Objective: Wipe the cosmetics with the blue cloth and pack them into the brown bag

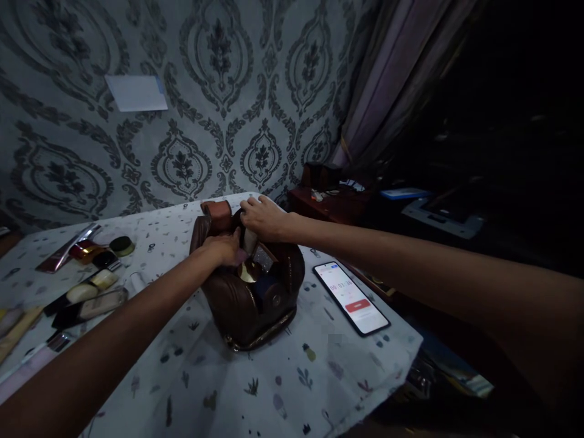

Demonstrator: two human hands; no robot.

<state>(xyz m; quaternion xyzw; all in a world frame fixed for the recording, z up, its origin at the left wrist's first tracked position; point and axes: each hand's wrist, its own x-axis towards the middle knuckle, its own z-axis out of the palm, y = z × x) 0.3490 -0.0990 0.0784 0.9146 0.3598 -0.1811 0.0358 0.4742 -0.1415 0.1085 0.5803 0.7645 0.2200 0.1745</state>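
A brown leather bag (246, 307) stands open on a table under a white printed cloth (283, 377). My left hand (223, 249) reaches into the bag's mouth, fingers curled inside among small items, including a round gold-topped one (249, 272). My right hand (262, 218) is closed on the bag's far rim and a pale item at the opening. What the left fingers hold is hidden.
A phone (351, 298) with a lit timer screen lies right of the bag near the table's edge. Several cosmetics (86, 286) lie at the left. Patterned wallpaper and a curtain (392, 79) stand behind. A dark side table (333, 204) with clutter is at the right.
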